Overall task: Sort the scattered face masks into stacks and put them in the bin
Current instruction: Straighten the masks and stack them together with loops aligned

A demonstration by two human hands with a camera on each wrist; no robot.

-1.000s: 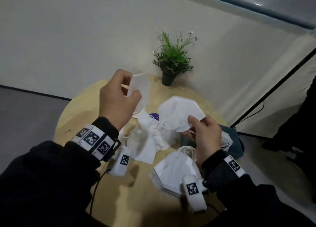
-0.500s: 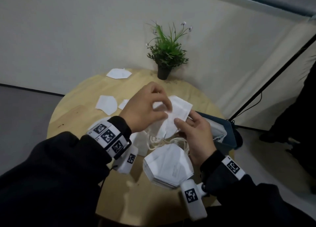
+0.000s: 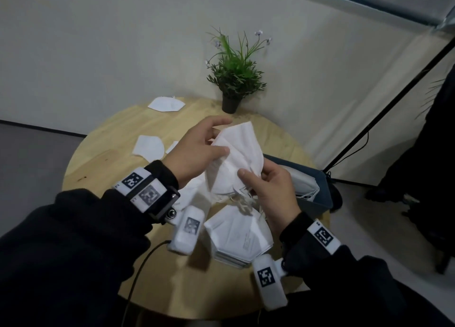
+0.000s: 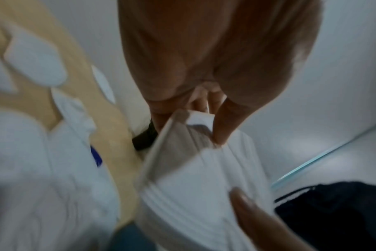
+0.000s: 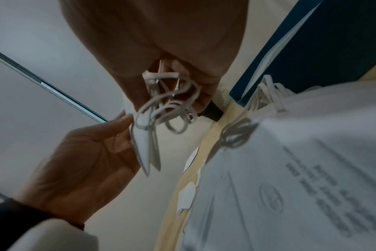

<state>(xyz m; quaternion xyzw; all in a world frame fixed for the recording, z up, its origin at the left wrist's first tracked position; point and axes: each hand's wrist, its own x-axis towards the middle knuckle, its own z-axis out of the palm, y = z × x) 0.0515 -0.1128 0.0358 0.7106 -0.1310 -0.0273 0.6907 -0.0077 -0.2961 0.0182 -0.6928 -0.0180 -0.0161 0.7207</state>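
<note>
left of the small potted green plant (image 3: 234, 80), two loose white folded face masks (image 3: 149, 147) lie on the round pale wooden tabletop (image 3: 103, 159). in front of the plant my left hand (image 3: 197, 149) pinches the small bundle of white masks (image 3: 234, 159), and my right hand (image 3: 273, 191) grips its lower edge. below it sits a neat white mask stack (image 3: 238, 238); right of the plant, the dark blue bin (image 3: 317, 191) holds masks.

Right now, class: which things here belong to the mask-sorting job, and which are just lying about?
Part of the job:
held masks, gripped by left hand and right hand
mask stack
loose masks
bin

Lying about:
potted plant
</note>
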